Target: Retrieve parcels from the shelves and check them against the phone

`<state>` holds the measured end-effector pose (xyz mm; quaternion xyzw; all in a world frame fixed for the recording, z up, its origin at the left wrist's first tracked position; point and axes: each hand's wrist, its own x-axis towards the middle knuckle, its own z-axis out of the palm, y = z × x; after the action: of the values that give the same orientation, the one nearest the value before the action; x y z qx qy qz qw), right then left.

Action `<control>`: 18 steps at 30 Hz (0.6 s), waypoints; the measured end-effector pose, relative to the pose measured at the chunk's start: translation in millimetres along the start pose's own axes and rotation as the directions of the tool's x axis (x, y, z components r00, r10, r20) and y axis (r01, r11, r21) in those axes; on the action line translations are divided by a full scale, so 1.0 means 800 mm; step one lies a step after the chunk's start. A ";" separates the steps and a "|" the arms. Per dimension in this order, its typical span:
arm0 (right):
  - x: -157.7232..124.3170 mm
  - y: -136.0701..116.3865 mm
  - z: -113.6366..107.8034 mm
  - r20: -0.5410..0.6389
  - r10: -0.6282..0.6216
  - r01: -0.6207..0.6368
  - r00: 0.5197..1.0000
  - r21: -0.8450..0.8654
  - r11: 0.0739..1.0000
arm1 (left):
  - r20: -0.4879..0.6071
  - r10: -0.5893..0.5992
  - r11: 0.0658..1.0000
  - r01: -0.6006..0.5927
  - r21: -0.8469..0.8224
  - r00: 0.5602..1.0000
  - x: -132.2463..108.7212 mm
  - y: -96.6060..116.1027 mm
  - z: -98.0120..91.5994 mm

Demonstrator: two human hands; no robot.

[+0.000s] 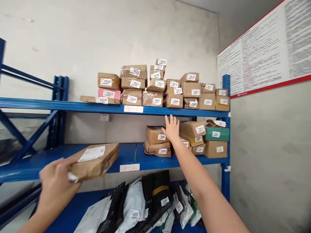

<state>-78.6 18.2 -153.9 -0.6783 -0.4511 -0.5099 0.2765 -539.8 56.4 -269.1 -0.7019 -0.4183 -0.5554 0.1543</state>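
Observation:
My left hand (57, 179) grips a flat brown cardboard box (107, 158) with a white label on its top, held in front of the left part of the middle shelf. My right hand (171, 128) reaches forward with its fingers spread and nothing in them. It is just below the edge of the top shelf, in front of the boxes on the middle one. Nearest to it are a box labelled 7008 (155, 136) on its left and a box labelled 7012 (193, 128) on its right. The hand and forearm partly hide the boxes behind; whether the fingertips touch anything I cannot tell.
Rows of numbered cardboard boxes (132, 97) stand along the blue top shelf (97, 106). A green box (222, 134) is at the right end of the middle shelf (128, 153). Plastic mailing bags (134, 200) lean on the bottom shelf. A blue post (225, 181) bounds the rack on the right.

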 end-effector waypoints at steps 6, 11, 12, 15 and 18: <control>0.023 0.031 -0.037 0.041 -0.002 0.008 0.999 -0.156 0.988 | 0.066 0.196 0.980 -0.193 -0.043 0.978 0.050 -0.021 0.158; 0.062 0.086 -0.040 0.112 0.047 -0.030 0.993 -0.150 0.988 | 0.222 0.421 0.907 -0.401 -0.130 0.880 0.043 -0.061 0.229; 0.068 0.097 -0.034 0.102 0.047 -0.033 0.994 -0.133 0.991 | 0.251 0.475 0.880 -0.450 -0.154 0.843 0.053 -0.063 0.226; 0.080 0.123 -0.007 0.037 0.009 -0.007 0.999 -0.049 0.999 | 0.103 0.419 0.908 -0.413 -0.076 0.902 0.123 -0.045 0.187; 0.083 0.134 0.017 -0.016 -0.005 0.006 1.000 0.063 0.998 | -0.313 0.113 0.991 -0.128 -0.026 0.943 0.238 -0.007 0.126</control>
<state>28.2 3.9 -86.6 -0.6638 -0.4669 -0.5014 0.2999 -472.2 207.7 -131.4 -0.6333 -0.3322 -0.6580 0.2358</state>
